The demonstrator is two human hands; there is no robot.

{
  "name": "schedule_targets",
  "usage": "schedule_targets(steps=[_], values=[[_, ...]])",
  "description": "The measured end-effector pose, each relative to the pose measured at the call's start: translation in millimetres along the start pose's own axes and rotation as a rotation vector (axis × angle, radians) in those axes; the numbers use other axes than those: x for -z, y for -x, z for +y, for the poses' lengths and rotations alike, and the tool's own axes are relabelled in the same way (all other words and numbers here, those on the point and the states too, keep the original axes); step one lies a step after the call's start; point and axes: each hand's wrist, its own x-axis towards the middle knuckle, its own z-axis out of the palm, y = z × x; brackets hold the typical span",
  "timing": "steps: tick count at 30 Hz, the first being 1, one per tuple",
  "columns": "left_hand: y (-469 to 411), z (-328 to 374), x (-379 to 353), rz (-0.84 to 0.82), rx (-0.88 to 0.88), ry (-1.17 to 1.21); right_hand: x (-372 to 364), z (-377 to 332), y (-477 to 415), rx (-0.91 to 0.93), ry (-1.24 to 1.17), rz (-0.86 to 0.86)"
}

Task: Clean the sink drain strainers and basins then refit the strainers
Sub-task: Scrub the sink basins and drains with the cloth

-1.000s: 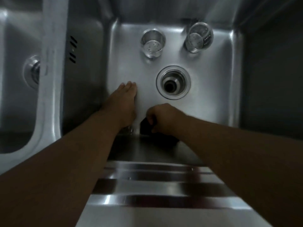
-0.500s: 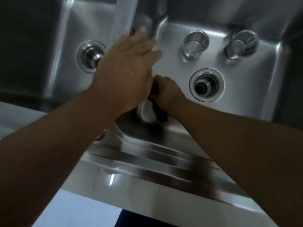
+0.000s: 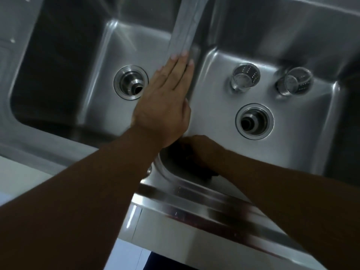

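Left hand (image 3: 165,106) flat on the divider (image 3: 185,36), fingers pressed together, probably bracing. Right hand (image 3: 196,151) just right of the divider at the near wall, curled round something dark, perhaps a scrubber; finger detail hidden. Both strainers (image 3: 245,77) parked right of the divider, behind the open drain (image 3: 254,121), probably awaiting refitting.

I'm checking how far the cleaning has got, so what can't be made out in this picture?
Head view only:
- Right hand: mostly hidden under the left hand and in shadow; the dark thing it presses can't be identified.
- Drains: insides too dark to judge clean.
- Strainers: too small and blurred to see residue.
- Left basin: near wall shadowed, left side cut off by the edge.
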Motion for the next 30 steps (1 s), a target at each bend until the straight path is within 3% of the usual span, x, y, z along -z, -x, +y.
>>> schedule_targets(steps=[5,10,13,16,18,20,22,25,27,29,30], values=[[0,-1,-1,0.007,-0.006,0.032,-9,-2,-18,0.089,-0.016,0.265],[0,-1,1,-0.018,-0.002,0.009,-13,25,2,0.331,0.172,0.044],[-1,-3,1,-0.022,-0.005,0.005,-8,45,5,0.452,0.361,0.056],[-1,-3,0,-0.018,0.001,0.012,0,50,-16,0.327,0.473,0.371],[-1,-2,1,-0.008,0.007,0.031,14,51,-39,0.135,0.334,0.615],[0,-2,1,-0.002,0.013,0.051,23,52,-51,0.046,0.186,0.709],[0,-1,1,0.006,0.017,0.061,15,52,-48,0.110,0.129,0.660],[-2,-3,1,0.007,0.012,0.047,-22,49,-19,0.457,0.243,0.349],[-2,-4,1,0.007,0.007,0.039,-26,56,-11,0.626,0.375,0.238],[-2,-4,0,0.010,0.000,0.046,-3,64,-27,0.656,0.474,0.294],[-2,-4,0,0.012,0.001,0.057,12,65,-41,0.568,0.433,0.390]])
